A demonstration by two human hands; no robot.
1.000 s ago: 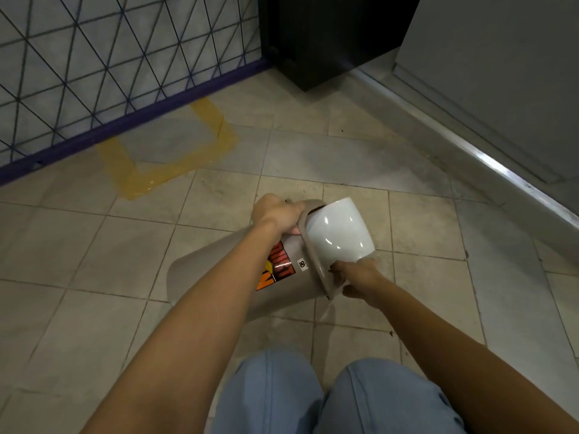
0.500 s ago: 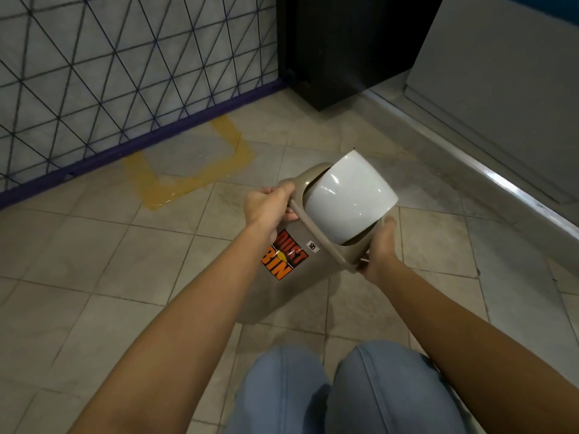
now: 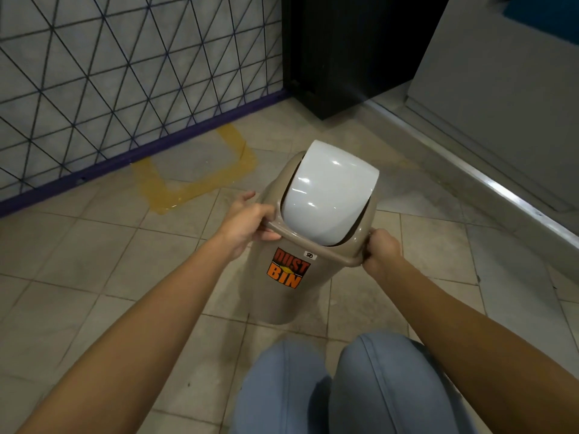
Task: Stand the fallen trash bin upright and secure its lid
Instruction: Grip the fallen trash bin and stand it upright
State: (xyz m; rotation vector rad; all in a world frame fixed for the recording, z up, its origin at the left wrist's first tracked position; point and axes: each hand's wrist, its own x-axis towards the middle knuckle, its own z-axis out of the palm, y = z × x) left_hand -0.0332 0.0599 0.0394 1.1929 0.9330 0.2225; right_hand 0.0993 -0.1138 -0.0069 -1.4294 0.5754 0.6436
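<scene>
A taupe plastic trash bin [image 3: 279,296] with an orange "DUST BIN" sticker stands upright on the tiled floor just ahead of my knees. Its taupe lid frame [image 3: 316,244] sits on top, and a white swing flap [image 3: 329,198] fills the opening. My left hand [image 3: 247,223] grips the left side of the lid rim. My right hand [image 3: 380,252] is closed on the rim's right corner. The bin's base is partly hidden by its own body.
My knees in blue jeans [image 3: 341,386] are directly below the bin. A wire-grid partition with a purple base rail [image 3: 141,151] runs along the left. Yellow floor tape [image 3: 191,189] lies behind the bin. A black cabinet [image 3: 344,57] and a grey wall with a metal sill [image 3: 501,189] close off the right.
The bin has swung from lying on its side to standing upright. Both hands moved with it and now hold the lid rim on either side.
</scene>
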